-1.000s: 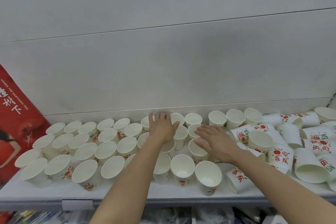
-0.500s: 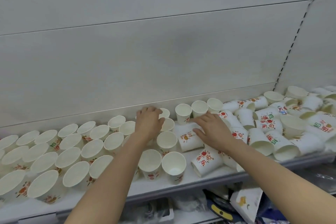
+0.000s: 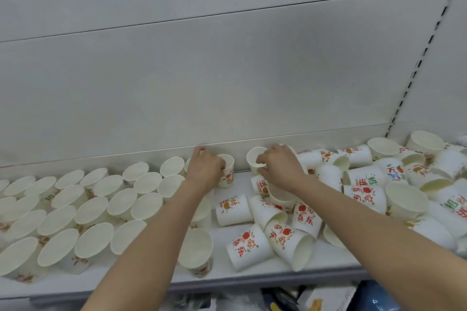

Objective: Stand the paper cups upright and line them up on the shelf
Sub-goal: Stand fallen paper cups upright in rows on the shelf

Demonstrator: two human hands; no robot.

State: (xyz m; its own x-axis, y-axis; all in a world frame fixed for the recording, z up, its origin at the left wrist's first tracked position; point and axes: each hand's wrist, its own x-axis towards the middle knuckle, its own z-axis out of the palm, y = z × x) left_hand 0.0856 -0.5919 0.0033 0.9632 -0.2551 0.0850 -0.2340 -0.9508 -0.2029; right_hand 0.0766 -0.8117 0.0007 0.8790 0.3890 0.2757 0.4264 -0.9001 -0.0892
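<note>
Head view: since a second ago both hands have moved right to the row's end, the left grip (image 3: 206,169) curled round an upright cup (image 3: 226,168) and the right grip (image 3: 279,166) pinching another upright cup (image 3: 255,159) beside it at the shelf (image 3: 222,275) back, extending the line toward the toppled cups (image 3: 278,230) nearer than the right grip.

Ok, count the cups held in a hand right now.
2: one upright cup at the back in the left hand, a second upright cup in the right hand. The hands may hide others.
</note>
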